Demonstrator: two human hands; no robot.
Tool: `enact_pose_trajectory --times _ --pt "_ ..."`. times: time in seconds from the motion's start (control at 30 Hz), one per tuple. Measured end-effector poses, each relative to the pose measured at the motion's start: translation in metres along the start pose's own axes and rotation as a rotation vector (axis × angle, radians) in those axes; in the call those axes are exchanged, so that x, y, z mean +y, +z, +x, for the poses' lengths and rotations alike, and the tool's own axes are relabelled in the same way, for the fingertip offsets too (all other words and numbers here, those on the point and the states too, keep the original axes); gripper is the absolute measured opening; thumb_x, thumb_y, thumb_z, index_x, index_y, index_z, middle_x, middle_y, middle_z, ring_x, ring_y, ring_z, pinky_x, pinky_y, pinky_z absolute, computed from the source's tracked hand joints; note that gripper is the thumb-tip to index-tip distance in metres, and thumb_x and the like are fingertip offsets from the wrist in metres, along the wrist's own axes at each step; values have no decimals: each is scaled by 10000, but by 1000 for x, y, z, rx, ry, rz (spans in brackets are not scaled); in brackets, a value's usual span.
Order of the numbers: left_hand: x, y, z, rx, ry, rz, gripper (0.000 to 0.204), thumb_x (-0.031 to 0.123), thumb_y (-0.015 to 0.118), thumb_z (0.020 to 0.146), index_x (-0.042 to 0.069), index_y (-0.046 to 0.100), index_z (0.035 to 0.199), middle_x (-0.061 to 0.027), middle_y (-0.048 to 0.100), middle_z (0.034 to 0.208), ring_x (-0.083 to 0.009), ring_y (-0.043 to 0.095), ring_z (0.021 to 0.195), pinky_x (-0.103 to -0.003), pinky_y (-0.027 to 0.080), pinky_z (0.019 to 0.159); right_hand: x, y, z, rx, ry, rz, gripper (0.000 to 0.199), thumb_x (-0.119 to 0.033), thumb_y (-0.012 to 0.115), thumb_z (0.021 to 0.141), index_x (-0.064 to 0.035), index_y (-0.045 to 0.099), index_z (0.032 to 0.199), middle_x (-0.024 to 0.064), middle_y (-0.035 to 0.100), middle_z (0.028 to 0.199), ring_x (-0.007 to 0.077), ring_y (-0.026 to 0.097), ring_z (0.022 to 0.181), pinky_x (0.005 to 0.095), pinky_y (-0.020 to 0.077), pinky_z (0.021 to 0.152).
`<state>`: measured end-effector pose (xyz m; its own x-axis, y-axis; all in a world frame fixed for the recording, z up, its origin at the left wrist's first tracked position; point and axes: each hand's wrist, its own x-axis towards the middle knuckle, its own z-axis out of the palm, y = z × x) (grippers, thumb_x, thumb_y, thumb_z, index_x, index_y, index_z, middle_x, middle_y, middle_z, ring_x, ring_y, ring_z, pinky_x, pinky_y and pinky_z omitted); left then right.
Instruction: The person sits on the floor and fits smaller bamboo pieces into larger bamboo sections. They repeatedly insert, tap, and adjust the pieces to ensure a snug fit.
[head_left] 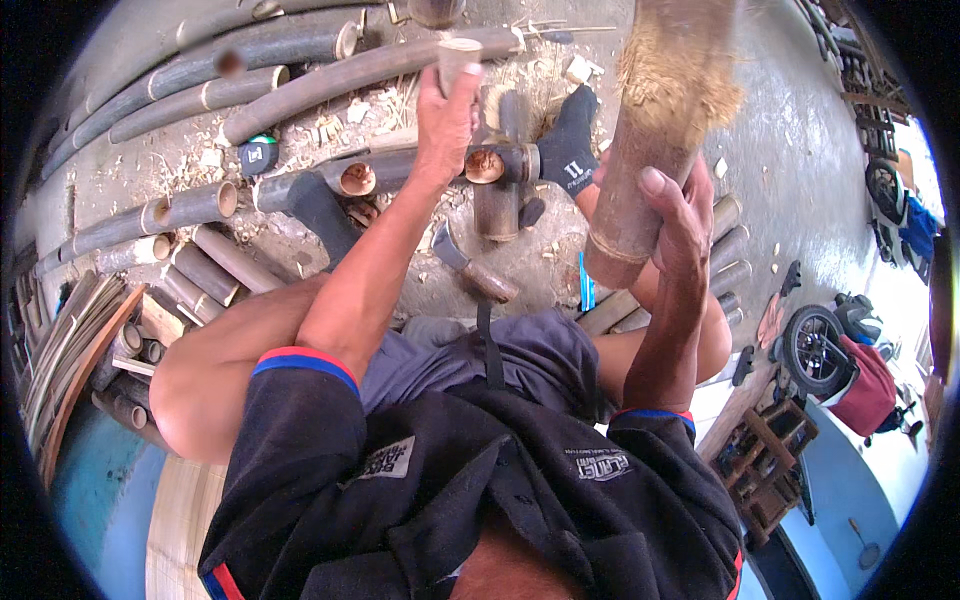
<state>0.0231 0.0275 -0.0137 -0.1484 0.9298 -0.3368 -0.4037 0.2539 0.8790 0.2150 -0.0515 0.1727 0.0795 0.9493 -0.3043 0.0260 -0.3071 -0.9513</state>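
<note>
My left hand is raised, its fingers wrapped round a short, pale-topped bamboo piece. My right hand grips a thick brown bamboo section with a shaggy band of tan fibres; its upper end is blurred and runs out of the picture. Below, a bamboo pole with round holes cut in its side lies across the floor between my dark-socked feet. Another short bamboo section crosses near its right end. A hatchet with a wooden handle rests on the floor in front of my lap.
Long bamboo poles lie at the far left, with wood chips strewn around. Cut bamboo lengths are stacked by my left knee, others by my right. A dark-green round tape-measure-like object lies left. A wheeled vehicle stands right.
</note>
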Motion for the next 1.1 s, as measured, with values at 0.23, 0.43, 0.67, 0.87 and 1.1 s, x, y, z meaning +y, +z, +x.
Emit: enact_pose_trajectory --times 0.23,0.43,0.67,0.87,1.1 --pt "-22 -3 -4 -186 -59 -144 419 378 748 918 54 595 1135 -7 591 806 -72 510 607 -231 398 491 11 9 12 6 47 -246 801 -212 827 753 4 486 1446 161 665 1262 267 653 1132 396 504 1002" --pt "-41 -7 1 -129 -105 -125 354 231 862 845 36 688 1083 20 670 866 -24 537 652 -210 416 526 28 8 26 -48 18 -344 787 -278 816 767 21 500 1424 186 677 1247 263 658 1133 389 509 989" --pt "-48 -14 5 -133 -132 -101 355 292 868 843 44 689 1023 23 648 798 -38 527 608 -221 418 509 17 10 43 -100 -43 -402 752 -284 807 777 15 515 1402 168 705 1179 256 690 1057 375 542 932" --pt "-54 -21 7 -115 -166 -69 379 299 871 838 30 687 1030 12 661 812 -47 544 614 -228 439 517 -18 18 66 -116 -217 -531 720 -258 816 784 -3 511 1385 185 706 1166 264 707 1031 393 563 905" --pt "-59 -26 3 -132 -171 -63 347 176 834 835 2 689 1098 -7 693 868 -54 567 632 -235 455 526 13 31 95 -347 -481 -1397 817 -467 742 790 -112 458 1469 275 721 929 429 729 872 510 590 742"
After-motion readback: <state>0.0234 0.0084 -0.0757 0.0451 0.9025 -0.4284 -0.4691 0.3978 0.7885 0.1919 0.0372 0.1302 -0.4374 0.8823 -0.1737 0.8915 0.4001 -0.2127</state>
